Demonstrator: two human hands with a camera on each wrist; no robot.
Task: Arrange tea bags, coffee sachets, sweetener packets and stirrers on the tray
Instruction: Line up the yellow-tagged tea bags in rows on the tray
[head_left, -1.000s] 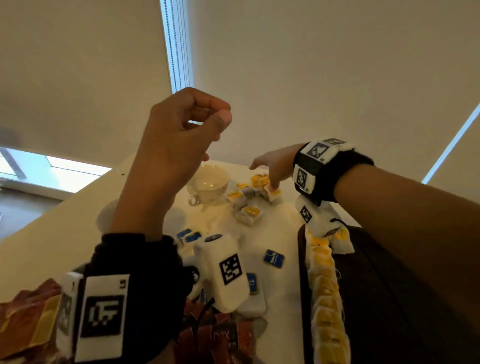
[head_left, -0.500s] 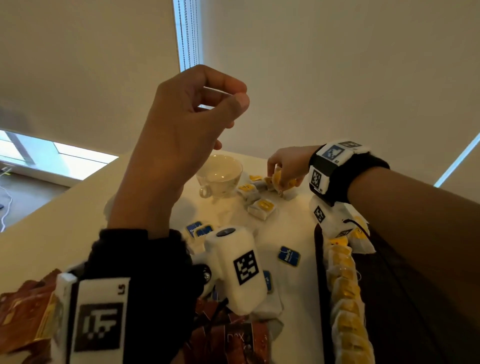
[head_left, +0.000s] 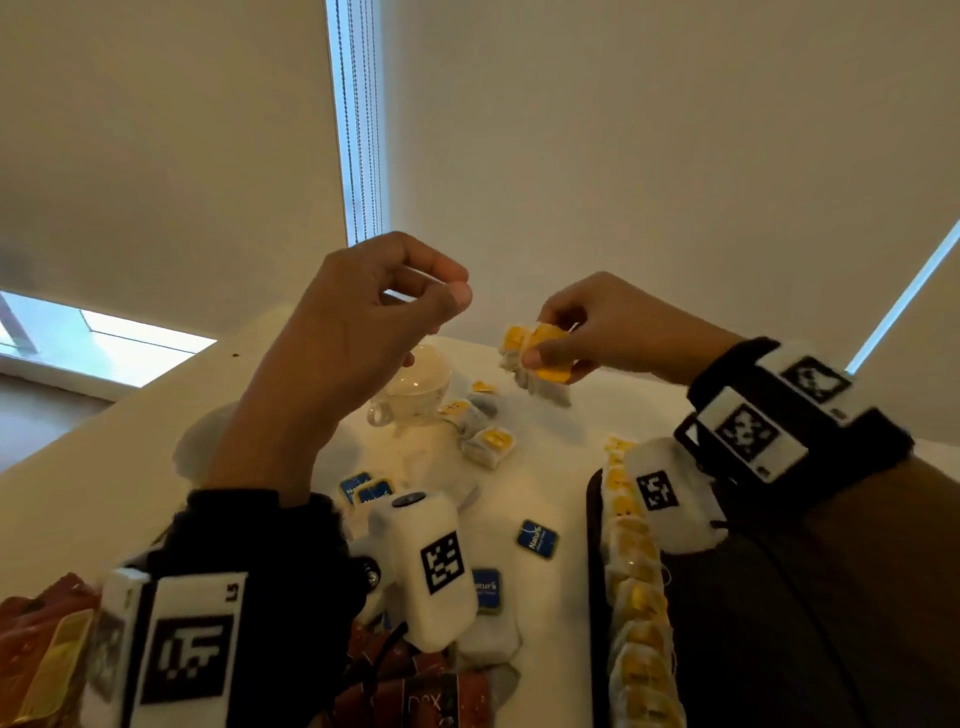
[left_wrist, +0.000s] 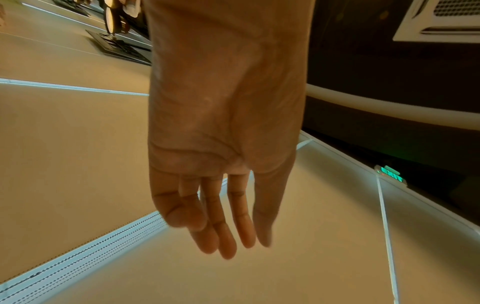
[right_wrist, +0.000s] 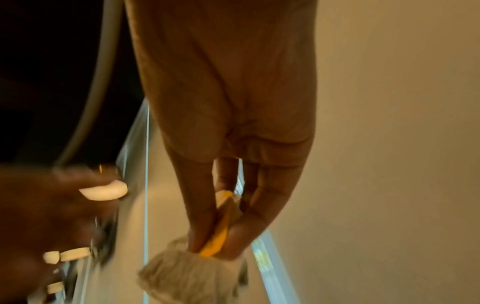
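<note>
Pinched in the right hand (head_left: 597, 332): a small bunch of yellow-tagged tea bags (head_left: 537, 358), thumb and fingers clamped on the tags, raised above the far part of the table (head_left: 93, 467). In the right wrist view, same bunch (right_wrist: 205, 261) squeezed between thumb and fingertips, pale pouches dangling below. Beside it, raised at about the same height, the left hand (head_left: 358, 338), thumb tip close to the bent forefinger; in the left wrist view (left_wrist: 221, 123) fingers loosely extended, a little apart, nothing seen between them. Underneath, on the pale tabletop: a white cup (head_left: 413, 387), a few loose tea bags (head_left: 488, 444) just right of it, blue sweetener packets (head_left: 537, 539) scattered nearer, reddish-brown coffee sachets (head_left: 426, 691) heaped at the near edge. To the right, a dark tray (head_left: 753, 623) with a row of tea bags (head_left: 636, 597) lined along its left rim. Behind, beige roller blinds (head_left: 623, 156) covering the windows, a bead chain (head_left: 361, 119) hanging in the bright gap between two of them, daylight showing under the left blind. Green exit sign (left_wrist: 391, 174) visible in the left wrist view.
</note>
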